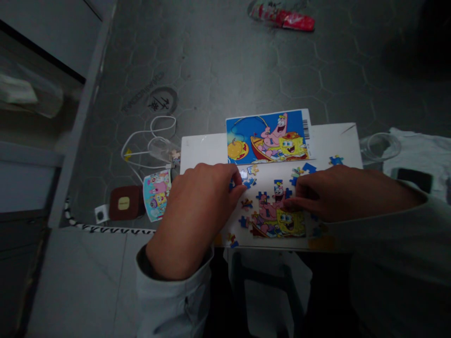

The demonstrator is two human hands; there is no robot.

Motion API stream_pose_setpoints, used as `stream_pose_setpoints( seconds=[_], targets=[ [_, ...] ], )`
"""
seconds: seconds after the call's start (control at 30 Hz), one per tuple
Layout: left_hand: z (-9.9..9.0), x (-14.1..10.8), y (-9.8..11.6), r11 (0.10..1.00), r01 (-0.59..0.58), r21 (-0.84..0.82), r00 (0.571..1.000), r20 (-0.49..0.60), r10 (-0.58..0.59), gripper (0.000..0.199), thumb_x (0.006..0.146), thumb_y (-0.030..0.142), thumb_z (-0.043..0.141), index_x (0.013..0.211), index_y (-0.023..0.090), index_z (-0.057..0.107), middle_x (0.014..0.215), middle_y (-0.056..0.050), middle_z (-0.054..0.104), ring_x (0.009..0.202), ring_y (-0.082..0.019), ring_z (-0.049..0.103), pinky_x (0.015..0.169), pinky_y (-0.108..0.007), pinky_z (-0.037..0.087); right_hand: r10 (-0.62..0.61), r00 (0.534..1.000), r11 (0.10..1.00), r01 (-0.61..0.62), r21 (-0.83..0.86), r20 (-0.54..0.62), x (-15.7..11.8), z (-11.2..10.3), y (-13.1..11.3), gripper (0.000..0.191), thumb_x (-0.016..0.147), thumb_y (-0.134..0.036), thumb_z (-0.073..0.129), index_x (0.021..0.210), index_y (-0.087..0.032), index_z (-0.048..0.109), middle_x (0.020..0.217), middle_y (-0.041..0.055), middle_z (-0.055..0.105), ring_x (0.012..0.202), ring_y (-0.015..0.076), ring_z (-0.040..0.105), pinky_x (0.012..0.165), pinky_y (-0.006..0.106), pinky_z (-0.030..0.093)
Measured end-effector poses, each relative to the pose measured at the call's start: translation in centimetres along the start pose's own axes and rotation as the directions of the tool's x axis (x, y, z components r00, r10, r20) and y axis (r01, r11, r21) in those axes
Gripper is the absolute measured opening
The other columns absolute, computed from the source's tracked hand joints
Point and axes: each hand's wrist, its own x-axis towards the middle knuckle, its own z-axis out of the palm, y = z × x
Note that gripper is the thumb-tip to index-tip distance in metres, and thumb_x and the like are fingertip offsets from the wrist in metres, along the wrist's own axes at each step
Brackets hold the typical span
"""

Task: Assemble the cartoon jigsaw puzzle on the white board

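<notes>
While holding the bare left hand (202,199), fingertips nearly closed, by loose blue jigsaw pieces (251,182) at ten o'clock from the partly assembled pink-and-yellow cartoon puzzle (289,223) on a white rectangular board (204,150), reaches its one o'clock side with the curled right hand (327,193); cannot tell of any grip. Has a blue cartoon print (271,136) at twelve.

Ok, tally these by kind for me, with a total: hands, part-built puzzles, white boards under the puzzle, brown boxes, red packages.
Hands: 2 (left hand, right hand)
Part-built puzzle: 1
White board: 1
Brown box: 1
Red package: 1
Total: 6
</notes>
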Motion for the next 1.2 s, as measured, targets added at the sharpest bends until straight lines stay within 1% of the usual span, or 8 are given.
stream_pose_setpoints(
  seconds=[0.1,0.2,0.4,0.6,0.83,1.0,1.13,1.2],
  targets=[
    [0.0,-0.01,0.03,1.0,0.013,0.006,1.0,-0.003,-0.013,0.014,0.104,0.043,0.074,0.107,0.034,0.084,0.092,-0.003,0.083,0.072,-0.026,0.068,0.064,-0.037,0.031,0.015,1.0,1.0,-0.015,-0.005,0.016,-0.1,-0.15,-0.17,0.056,0.094,-0.081,0.063,0.084,-0.029,0.08,0.092,0.0109,0.08,0.078,0.0289,0.071,0.068,0.044,0.046],
    [0.06,0.02,-0.01,1.0,0.03,-0.008,0.999,-0.024,-0.03,0.014,0.104,0.044,0.074,0.108,0.035,0.084,0.093,-0.003,0.083,0.074,-0.028,0.07,0.064,-0.037,0.031,0.003,1.0,1.0,-0.003,-0.007,0.003,-0.08,-0.03,-0.06,0.059,0.094,-0.084,0.06,0.084,-0.029,0.08,0.092,0.0108,0.081,0.076,0.0283,0.07,0.067,0.043,0.046],
    [0.25,0.11,-0.24,0.999,0.036,-0.03,0.996,-0.079,-0.038,0.012,0.105,0.04,0.073,0.106,0.033,0.083,0.1,-0.002,0.086,0.084,-0.03,0.073,0.066,-0.037,0.032,-0.028,1.0,1.0,0.028,0.009,-0.013,0.25,0.33,0.36,0.065,0.092,-0.089,0.058,0.081,-0.029,0.081,0.085,0.0111,0.079,0.07,0.0256,0.067,0.063,0.04,0.043],
    [0.33,0.11,-0.39,0.999,0.024,-0.033,0.996,-0.09,-0.027,0.007,0.101,0.037,0.078,0.105,0.034,0.083,0.104,-0.001,0.087,0.091,-0.032,0.076,0.067,-0.037,0.032,-0.046,0.999,0.999,0.046,-0.021,-0.025,0.22,0.31,0.46,0.065,0.094,-0.088,0.055,0.091,-0.03,0.085,0.09,0.0113,0.081,0.07,0.0248,0.067,0.062,0.038,0.043],
    [0.21,0.25,-0.32,0.999,0.037,-0.015,0.998,-0.048,-0.037,0.011,0.1,0.036,0.076,0.105,0.033,0.086,0.102,-0.003,0.087,0.091,-0.032,0.077,0.068,-0.038,0.037,-0.027,0.999,1.0,0.027,-0.016,-0.023,-0.05,-0.04,0.15,0.064,0.092,-0.088,0.058,0.083,-0.029,0.083,0.087,0.0111,0.08,0.069,0.0258,0.067,0.062,0.041,0.044],
    [-0.06,0.17,-0.03,0.998,0.062,0.007,0.997,-0.042,-0.062,0.015,0.101,0.037,0.074,0.102,0.035,0.089,0.099,-0.004,0.088,0.09,-0.033,0.078,0.069,-0.039,0.041,-0.016,1.0,1.0,0.016,-0.013,-0.021,-0.31,-0.3,-0.15,0.059,0.094,-0.082,0.06,0.082,-0.029,0.082,0.088,0.0106,0.08,0.07,0.0257,0.068,0.062,0.04,0.043],
    [-0.25,0.01,0.11,0.999,0.044,-0.008,0.998,-0.035,-0.044,0.018,0.101,0.034,0.072,0.102,0.034,0.09,0.1,-0.006,0.088,0.091,-0.034,0.079,0.072,-0.041,0.048,-0.008,1.0,1.0,0.008,-0.014,-0.002,-0.38,-0.34,-0.27,0.057,0.096,-0.081,0.059,0.086,-0.03,0.083,0.092,0.0106,0.082,0.076,0.0271,0.071,0.065,0.04,0.045],
    [-0.28,-0.05,0.08,0.999,0.039,-0.014,0.999,-0.028,-0.039,0.02,0.101,0.035,0.071,0.103,0.033,0.091,0.101,-0.008,0.089,0.091,-0.035,0.08,0.074,-0.042,0.051,-0.019,1.0,1.0,0.019,-0.005,0.008,-0.26,-0.26,-0.17,0.058,0.095,-0.082,0.059,0.086,-0.03,0.083,0.092,0.0108,0.081,0.076,0.0273,0.071,0.065,0.04,0.045]
  ],
)
